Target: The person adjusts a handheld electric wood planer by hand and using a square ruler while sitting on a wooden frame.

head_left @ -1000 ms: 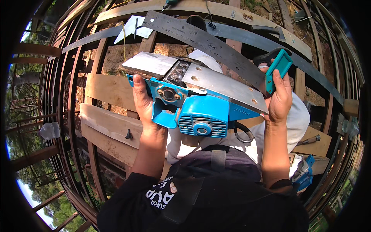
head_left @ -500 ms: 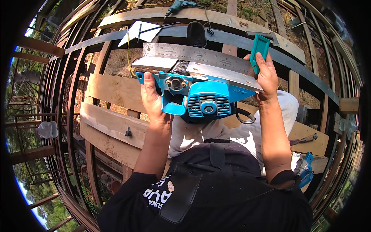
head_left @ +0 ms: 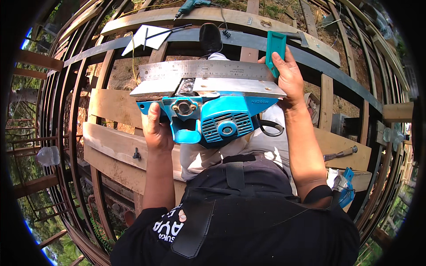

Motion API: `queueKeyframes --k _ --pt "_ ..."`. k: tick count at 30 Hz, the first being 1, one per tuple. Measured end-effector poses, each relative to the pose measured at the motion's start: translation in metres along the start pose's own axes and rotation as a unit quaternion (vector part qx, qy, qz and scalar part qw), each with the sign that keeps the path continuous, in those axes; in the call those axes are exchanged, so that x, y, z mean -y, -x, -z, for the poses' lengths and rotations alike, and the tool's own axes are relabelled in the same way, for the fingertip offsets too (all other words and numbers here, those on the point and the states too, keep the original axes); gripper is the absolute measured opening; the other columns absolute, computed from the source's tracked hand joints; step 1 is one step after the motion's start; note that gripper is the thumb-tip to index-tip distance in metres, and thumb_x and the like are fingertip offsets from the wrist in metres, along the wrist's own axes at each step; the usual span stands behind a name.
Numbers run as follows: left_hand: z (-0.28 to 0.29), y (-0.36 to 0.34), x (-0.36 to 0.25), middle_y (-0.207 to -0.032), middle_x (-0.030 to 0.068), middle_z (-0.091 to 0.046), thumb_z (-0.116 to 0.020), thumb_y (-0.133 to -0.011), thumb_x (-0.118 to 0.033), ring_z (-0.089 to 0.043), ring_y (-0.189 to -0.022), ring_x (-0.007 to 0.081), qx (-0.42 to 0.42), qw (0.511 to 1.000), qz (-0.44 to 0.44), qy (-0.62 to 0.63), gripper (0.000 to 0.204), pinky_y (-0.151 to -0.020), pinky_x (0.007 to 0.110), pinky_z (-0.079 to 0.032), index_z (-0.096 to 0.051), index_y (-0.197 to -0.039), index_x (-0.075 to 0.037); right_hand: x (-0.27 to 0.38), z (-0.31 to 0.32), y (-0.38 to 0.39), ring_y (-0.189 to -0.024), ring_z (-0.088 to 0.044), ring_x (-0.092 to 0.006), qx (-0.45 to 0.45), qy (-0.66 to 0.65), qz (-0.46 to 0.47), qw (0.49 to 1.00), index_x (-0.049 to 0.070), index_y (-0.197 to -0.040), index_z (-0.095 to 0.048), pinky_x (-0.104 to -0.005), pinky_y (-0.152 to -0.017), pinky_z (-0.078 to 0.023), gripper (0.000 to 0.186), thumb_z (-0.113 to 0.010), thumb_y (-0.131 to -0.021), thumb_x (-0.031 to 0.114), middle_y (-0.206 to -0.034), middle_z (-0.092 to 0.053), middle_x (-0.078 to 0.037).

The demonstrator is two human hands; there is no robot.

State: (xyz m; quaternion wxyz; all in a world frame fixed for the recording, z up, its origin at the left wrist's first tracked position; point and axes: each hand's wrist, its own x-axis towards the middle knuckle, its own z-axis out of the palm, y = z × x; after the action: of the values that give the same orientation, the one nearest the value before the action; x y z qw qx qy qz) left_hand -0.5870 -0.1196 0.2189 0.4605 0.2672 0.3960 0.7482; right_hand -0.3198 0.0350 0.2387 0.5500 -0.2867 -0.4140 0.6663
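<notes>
The teal-handled square [head_left: 206, 69], slanted earlier, now runs along the blue planer [head_left: 222, 110].

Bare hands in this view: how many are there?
2: the left hand holding the blue planer, the right hand holding the metal square by its teal handle.

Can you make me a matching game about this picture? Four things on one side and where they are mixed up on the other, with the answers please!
Things:
1. Planer
2. Metal square
3. Drill
4. Small black bolt-like piece

Places:
A. At the picture's top edge
B. On a wooden plank, left of the left hand
C. Its blue body sits between the two hands
D. Its green handle is in the right hand

Right pairs: 1-C, 2-D, 3-A, 4-B
</notes>
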Motion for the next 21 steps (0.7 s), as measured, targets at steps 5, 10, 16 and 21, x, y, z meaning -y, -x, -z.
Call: queueKeyframes --k 5,10,16,21 --pt "0.002 -0.011 -0.014 -0.114 0.0092 -0.062 -0.048 -0.093 -0.055 -0.062 -0.103 0.0218 -0.03 0.997 0.051 0.042 0.059 -0.09 0.038 -0.051 -0.051 -0.128 -0.007 -0.005 0.009 0.0 -0.084 -0.063 -0.0146 0.004 -0.006 -0.006 1.0 0.009 -0.121 -0.054 -0.0306 -0.08 -0.05 0.025 -0.053 -0.098 0.019 -0.088 -0.066 -0.007" --pt "-0.01 -0.022 -0.025 -0.111 0.0064 -0.063 -0.046 -0.092 -0.06 -0.062 -0.099 0.0182 -0.074 0.996 0.041 -0.006 0.058 -0.084 0.035 -0.052 -0.054 -0.123 -0.011 -0.007 0.012 0.003 -0.085 -0.065 -0.0174 0.001 0.007 0.004 1.0 0.008 -0.118 -0.056 -0.0316 -0.079 -0.052 0.023 -0.054 -0.098 0.02 -0.089 -0.066 -0.008" --pt "-0.004 -0.022 -0.027 -0.107 0.0076 -0.065 -0.055 -0.092 -0.047 -0.066 -0.095 0.0201 0.0 0.996 0.043 0.078 0.049 -0.083 0.035 -0.055 -0.055 -0.119 -0.007 -0.012 0.017 0.0 -0.083 -0.064 -0.0146 0.023 0.035 0.02 0.999 0.008 -0.117 -0.056 -0.0301 -0.078 -0.052 0.022 -0.052 -0.098 0.019 -0.09 -0.067 -0.008" --pt "-0.006 -0.02 -0.027 -0.108 0.009 -0.065 -0.06 -0.09 -0.041 -0.065 -0.097 0.0219 0.005 0.999 0.031 0.039 0.05 -0.085 0.036 -0.054 -0.054 -0.122 -0.004 -0.01 0.019 0.001 -0.083 -0.063 -0.0136 0.018 0.018 -0.003 1.0 0.008 -0.118 -0.055 -0.029 -0.079 -0.05 0.022 -0.052 -0.099 0.019 -0.092 -0.067 -0.009"
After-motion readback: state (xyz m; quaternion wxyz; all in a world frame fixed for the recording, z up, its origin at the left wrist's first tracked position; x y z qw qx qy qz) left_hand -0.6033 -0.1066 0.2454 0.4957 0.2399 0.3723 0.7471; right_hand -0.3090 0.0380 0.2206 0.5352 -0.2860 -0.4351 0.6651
